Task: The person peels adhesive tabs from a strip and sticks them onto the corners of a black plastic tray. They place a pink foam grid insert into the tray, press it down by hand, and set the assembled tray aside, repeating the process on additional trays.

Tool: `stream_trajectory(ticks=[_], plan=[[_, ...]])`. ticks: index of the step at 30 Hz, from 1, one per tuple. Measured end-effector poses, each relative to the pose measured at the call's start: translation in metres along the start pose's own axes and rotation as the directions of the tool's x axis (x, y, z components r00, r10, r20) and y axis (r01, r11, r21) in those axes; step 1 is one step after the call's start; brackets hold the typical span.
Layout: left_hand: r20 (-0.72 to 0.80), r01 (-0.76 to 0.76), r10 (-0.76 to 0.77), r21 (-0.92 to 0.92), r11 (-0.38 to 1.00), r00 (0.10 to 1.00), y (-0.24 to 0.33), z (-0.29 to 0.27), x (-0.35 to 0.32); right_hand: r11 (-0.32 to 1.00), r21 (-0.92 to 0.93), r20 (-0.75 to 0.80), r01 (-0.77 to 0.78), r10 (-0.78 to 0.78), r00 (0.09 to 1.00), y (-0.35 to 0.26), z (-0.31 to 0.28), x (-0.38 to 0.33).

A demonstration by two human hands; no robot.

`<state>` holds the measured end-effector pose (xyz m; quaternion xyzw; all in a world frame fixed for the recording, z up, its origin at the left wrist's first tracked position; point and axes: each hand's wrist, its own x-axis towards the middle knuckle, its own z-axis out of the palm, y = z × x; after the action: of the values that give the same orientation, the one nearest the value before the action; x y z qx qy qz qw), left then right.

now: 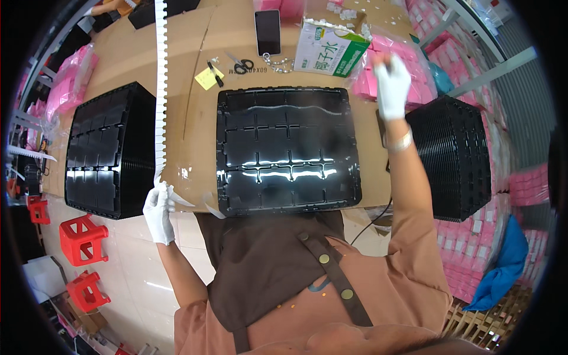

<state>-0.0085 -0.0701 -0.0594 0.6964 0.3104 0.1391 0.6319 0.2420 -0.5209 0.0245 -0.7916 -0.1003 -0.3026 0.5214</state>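
Observation:
My left hand (158, 216), in a white glove, pinches the lower end of a long white strip (160, 89) with a notched edge. The strip runs straight up past the top of the view, and a loose pointed end curls beside my fingers. Raised at the right, my right hand (393, 89) wears a white glove too. Its fingertips are blurred, so what they hold, if anything, is unclear. It is nearest to pink packets (417, 89) in clear plastic. Between my hands lies a glossy black compartment tray (290, 139), with a small white scrap (214, 207) at its near left corner.
Stacks of black trays stand left (97, 151) and right (452, 157). Beyond the middle tray are scissors (241, 64), a yellow note (207, 77) with a black pen-like tool (215, 74), a phone (267, 32) and a green-white carton (331, 47). Red stools (83, 239) stand on the left floor.

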Motion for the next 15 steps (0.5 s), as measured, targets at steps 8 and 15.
stream_trajectory(ticks=[8,15], plan=[[-0.067,-0.054,0.066,0.165,0.985,0.996,0.004,0.016,-0.011,0.702,-0.705,0.133,0.098,-0.005,0.991,0.070,0.010,0.121],[-0.059,0.049,-0.041,0.134,0.990,0.997,-0.030,0.018,0.001,0.509,-0.845,0.105,-0.165,0.461,0.881,0.190,-0.045,0.029]])
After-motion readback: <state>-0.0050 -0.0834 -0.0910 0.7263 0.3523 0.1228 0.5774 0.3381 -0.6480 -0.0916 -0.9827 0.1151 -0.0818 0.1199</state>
